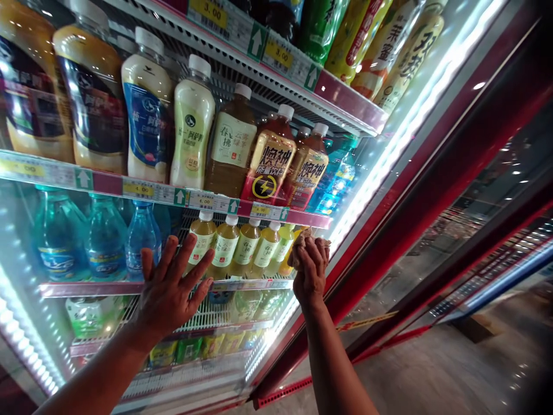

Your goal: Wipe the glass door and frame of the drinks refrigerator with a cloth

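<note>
My left hand [173, 282] is spread flat in front of a lit drinks cooler, its fingers apart and holding nothing. Behind it are small green-tea bottles [224, 245] with pale labels and blue-tinted water bottles [103, 236]. Whether the palm touches a glass pane, I cannot tell. At the cooler's right side, my right hand [311, 274] is closed around a crumpled beige cloth [300, 253], which is partly hidden by the fingers. Just above that hand runs the shelf's price rail [302, 216].
Large milk-tea bottles [149, 115] and red-labelled energy drink bottles [270, 158] line the shelf above. More bottles [328, 29] stand on the top shelf. A red door frame [415, 155] slants along the right, with grey floor [401, 369] beyond it. Bright light strips edge the cooler.
</note>
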`<state>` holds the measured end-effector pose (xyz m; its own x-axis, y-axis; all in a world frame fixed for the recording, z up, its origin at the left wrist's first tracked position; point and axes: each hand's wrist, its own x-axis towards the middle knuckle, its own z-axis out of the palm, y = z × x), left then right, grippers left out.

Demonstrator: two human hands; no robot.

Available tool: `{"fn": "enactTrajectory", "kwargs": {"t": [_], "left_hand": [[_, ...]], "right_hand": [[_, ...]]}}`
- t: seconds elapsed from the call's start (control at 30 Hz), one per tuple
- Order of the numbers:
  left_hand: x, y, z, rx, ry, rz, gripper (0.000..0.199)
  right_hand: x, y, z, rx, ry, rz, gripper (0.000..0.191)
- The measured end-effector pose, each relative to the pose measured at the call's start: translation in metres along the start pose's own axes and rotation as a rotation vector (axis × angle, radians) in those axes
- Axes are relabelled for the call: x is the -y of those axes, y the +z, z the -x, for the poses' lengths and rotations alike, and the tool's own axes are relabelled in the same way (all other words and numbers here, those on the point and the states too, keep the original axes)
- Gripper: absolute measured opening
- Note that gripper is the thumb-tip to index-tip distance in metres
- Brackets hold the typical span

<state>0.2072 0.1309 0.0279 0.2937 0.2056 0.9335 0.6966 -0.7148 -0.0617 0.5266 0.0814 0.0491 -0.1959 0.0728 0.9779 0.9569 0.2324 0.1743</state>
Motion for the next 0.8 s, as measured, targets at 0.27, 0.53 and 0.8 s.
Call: {"fn": "enactTrajectory", "kwargs": {"t": [0.27,0.53,0.8], "left_hand": [[0.005,-0.001,0.004,0.002,0.006,0.048,0.085],[0.016,-0.026,-0.007,-0.074,-0.035,0.03,0.08],[0.048,-0.033,0.003,-0.055,-0.174,-0.092,0.095]], "right_hand": [[0.015,0.011,-0.009,-0.08,0.079,0.004,0.053],[0.021,0.014,-0.01,-0.071,0.042,-0.021,0.055],[0.04,0.021,-0.004,-0.043,0.074,-0.006,0.054]]}}
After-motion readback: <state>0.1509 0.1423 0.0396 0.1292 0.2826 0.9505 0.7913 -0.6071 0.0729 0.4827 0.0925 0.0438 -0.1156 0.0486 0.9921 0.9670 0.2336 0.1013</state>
